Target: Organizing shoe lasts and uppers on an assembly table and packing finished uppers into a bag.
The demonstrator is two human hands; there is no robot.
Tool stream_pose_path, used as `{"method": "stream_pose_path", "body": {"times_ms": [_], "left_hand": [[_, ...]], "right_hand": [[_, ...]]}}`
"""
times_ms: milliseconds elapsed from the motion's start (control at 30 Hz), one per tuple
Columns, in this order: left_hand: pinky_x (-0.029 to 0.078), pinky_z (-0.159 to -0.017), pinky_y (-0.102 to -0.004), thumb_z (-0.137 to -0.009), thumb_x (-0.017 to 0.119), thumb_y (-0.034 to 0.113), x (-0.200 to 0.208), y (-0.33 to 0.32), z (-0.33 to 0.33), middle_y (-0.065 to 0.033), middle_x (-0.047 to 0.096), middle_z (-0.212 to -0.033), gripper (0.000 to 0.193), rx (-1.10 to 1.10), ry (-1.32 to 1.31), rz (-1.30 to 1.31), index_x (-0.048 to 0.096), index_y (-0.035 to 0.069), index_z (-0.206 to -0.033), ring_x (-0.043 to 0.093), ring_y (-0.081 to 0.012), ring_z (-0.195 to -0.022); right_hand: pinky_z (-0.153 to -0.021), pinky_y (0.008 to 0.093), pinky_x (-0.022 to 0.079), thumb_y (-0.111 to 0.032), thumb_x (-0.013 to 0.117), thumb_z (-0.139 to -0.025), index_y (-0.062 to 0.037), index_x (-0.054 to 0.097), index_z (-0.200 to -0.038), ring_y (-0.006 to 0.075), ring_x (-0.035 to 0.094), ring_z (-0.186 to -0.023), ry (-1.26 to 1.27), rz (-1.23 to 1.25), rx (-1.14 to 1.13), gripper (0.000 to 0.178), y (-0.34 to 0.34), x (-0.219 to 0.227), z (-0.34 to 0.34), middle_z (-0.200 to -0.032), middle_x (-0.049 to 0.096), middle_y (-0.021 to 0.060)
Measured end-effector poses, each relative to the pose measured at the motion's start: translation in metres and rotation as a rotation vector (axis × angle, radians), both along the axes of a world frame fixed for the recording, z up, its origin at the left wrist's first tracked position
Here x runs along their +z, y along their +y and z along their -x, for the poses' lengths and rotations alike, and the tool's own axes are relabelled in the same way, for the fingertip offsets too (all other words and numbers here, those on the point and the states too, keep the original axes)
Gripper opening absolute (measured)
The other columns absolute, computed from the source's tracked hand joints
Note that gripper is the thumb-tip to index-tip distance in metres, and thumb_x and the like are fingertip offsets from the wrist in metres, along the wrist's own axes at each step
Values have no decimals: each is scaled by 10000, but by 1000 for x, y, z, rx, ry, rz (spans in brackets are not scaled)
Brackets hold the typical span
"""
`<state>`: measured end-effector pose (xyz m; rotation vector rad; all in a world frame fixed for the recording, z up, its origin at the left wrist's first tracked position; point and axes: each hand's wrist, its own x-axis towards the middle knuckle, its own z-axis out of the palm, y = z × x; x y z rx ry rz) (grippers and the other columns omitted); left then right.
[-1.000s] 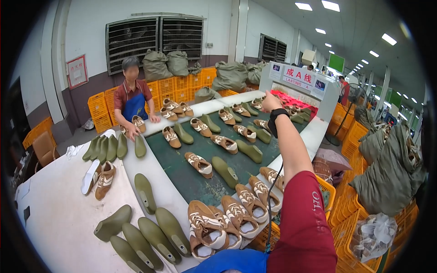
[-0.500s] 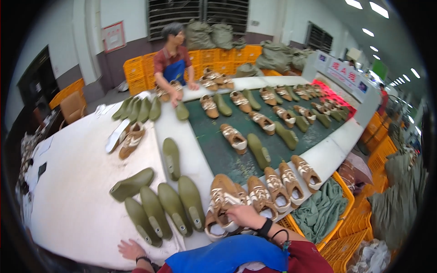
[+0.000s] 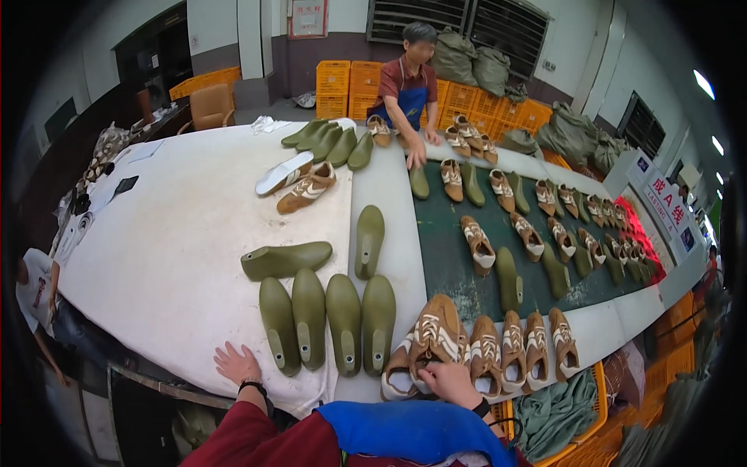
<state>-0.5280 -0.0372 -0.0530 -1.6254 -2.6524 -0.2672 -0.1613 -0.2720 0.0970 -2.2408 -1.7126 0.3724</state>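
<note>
Nr L hand [image 3: 237, 363]: grn lasts [image 3: 309, 311]; shoes [image 3: 436, 315] beyond

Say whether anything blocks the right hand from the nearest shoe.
Nothing visible does: the right hand grips the shoe at its heel end. Other shoes stand close by, none in between.

I see orange crates [image 3: 333, 78] along the back wall [image 3: 346, 47], grey-green sacks [image 3: 454, 58] near them, brown chair [image 3: 210, 107] back left, red-framed notice [image 3: 308, 19] up high.
</note>
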Motion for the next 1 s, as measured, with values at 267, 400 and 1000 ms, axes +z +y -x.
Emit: {"method": "stream_pose_path", "body": {"times_ms": [267, 400, 1000], "left_hand": [[241, -1037, -501, -893, 412, 413, 2, 1, -3, -152, 306, -1413, 518, -16, 71, 58, 383, 147, -1336, 279, -345, -1297], [256, -1024, -504, -898, 399, 429, 0, 3, -4, -146, 307, -1412, 512, -18, 81, 66, 384, 160, -1333, 289, -344, -1291], [246, -1029, -515, -881, 431, 408, -3, 3, -1, -166, 310, -1406, 521, -5, 66, 20, 395, 135, -1324, 284, -362, -1288]], "right_hand": [[-537, 419, 477, -326, 561, -830, -96, 654, -747, 324, 600, -590, -3, -25, -10, 262, 0, -4, -5, -630, 608, 134], [-543, 417, 482, -328, 562, -829, -86, 655, -740, 322, 601, -588, 36, -29, -4, 274, 1, -5, -9, -621, 604, 133], [-577, 411, 486, -314, 584, -805, -86, 650, -754, 316, 611, -628, 106, 81, 59, 243, 15, 12, -15, -656, 621, 123]]}}
